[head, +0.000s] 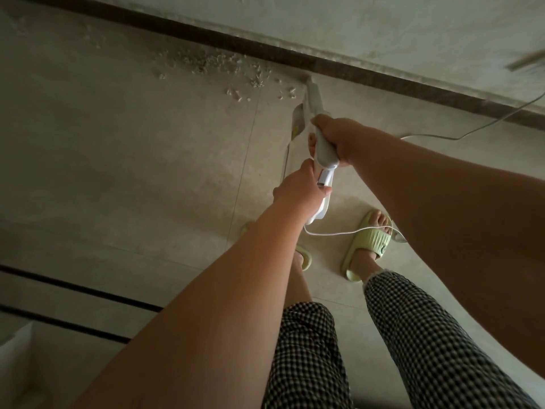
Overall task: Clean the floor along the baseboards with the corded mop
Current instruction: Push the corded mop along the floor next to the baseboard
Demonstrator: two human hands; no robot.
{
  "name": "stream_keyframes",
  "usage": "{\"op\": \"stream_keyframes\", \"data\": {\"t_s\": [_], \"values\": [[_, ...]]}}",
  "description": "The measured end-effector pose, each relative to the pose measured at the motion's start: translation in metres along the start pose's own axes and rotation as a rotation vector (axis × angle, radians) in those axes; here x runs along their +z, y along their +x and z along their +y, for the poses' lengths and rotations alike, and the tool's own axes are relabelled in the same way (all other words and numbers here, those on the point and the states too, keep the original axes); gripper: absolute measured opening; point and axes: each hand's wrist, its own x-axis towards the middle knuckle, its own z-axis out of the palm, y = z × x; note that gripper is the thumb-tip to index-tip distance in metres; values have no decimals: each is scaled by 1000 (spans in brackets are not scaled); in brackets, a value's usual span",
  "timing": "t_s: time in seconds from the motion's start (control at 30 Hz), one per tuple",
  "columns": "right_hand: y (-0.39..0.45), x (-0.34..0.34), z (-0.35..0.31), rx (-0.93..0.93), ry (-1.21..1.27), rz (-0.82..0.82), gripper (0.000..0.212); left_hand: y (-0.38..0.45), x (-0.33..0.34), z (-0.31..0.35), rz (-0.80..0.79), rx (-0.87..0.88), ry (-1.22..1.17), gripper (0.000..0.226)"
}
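The slim white-and-grey corded mop (320,149) tapers toward the dark baseboard (295,56) — its thin white cord (333,233) trails off. Left hand (299,190) and right hand (336,137) both curl their fingers round its handle.

Home interior, tiled floor (147,172), dark baseboard (265,51), slippers (368,246), checked trousers (427,335)

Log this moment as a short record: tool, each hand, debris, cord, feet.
tool: corded mop, its far end at the dark baseboard
left hand: grips the handle's near end
right hand: grips the handle farther along
debris: pale scraps on the floor by the baseboard, left of the mop
cord: trails past the green slippers
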Motion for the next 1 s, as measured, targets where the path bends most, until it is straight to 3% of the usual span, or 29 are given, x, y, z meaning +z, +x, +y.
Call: {"op": "stream_keyframes", "data": {"t_s": [1.0], "values": [[14, 4, 1, 25, -45, -24, 25, 1, 4, -4, 19, -12, -50, 42]]}}
